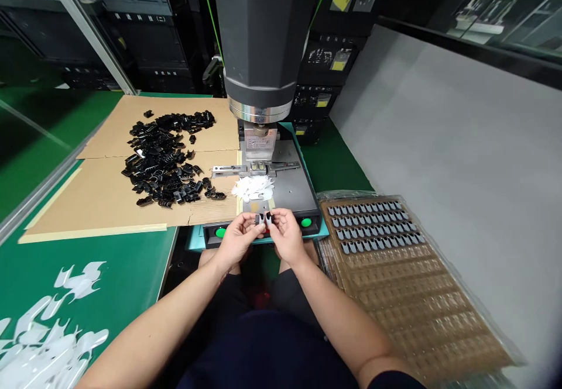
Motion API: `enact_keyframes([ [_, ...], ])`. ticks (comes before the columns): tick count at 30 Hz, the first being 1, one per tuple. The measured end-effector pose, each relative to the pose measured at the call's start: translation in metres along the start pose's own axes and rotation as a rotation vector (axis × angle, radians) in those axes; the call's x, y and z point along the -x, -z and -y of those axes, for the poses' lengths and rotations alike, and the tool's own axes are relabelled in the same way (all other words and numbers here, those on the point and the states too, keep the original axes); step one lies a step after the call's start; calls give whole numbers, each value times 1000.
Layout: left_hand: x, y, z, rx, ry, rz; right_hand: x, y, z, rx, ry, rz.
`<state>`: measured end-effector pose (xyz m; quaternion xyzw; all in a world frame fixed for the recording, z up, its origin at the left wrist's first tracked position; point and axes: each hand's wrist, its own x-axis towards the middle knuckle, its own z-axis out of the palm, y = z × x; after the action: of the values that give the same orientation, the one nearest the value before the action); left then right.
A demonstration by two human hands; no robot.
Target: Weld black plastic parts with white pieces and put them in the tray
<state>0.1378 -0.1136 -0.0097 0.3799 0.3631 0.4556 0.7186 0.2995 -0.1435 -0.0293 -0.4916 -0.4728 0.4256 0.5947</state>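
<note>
My left hand (241,234) and my right hand (286,236) meet in front of the press's base. Each is closed, with its fingertips pinching a small piece. The left one grips a small black-and-grey plastic part (259,219). In the right is a similar small dark-and-light plastic piece (269,219); whether the two are joined I cannot tell. Just beyond my fingers lies a pile of thin white pieces (253,188) on the metal base plate (295,185). Above it stands the press head (260,143) with a small metal fixture (258,167) under it.
A heap of black curved plastic parts (164,155) lies on cardboard (211,210) to the left. White film scraps (48,342) lie on the green table (136,283). At right, a clear tray (395,295) holds rows of grey parts (377,222). Green buttons (306,223) flank my hands.
</note>
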Motion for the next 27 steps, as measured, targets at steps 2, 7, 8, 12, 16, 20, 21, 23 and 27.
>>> enact_keyframes([
  [2,-1,1,-2,79,60,15,-1,-1,4,-107,-65,-37],
  [7,0,3,-6,276,203,69,-2,-1,16,-297,-238,-72],
  [8,0,3,-6,297,215,84,-2,-1,18,-334,-251,-62],
  [12,2,2,-5,327,251,144,0,-3,22,-420,-268,-42],
  [16,3,3,-3,332,245,145,2,-4,24,-439,-275,-38],
  [20,2,6,1,316,240,161,4,-4,25,-410,-268,-32],
  [21,2,6,1,319,243,166,5,-4,25,-407,-265,-32],
  [23,2,7,2,329,249,173,6,-4,26,-405,-260,-33],
  [27,2,6,1,341,252,173,4,-5,23,-392,-251,-13],
])
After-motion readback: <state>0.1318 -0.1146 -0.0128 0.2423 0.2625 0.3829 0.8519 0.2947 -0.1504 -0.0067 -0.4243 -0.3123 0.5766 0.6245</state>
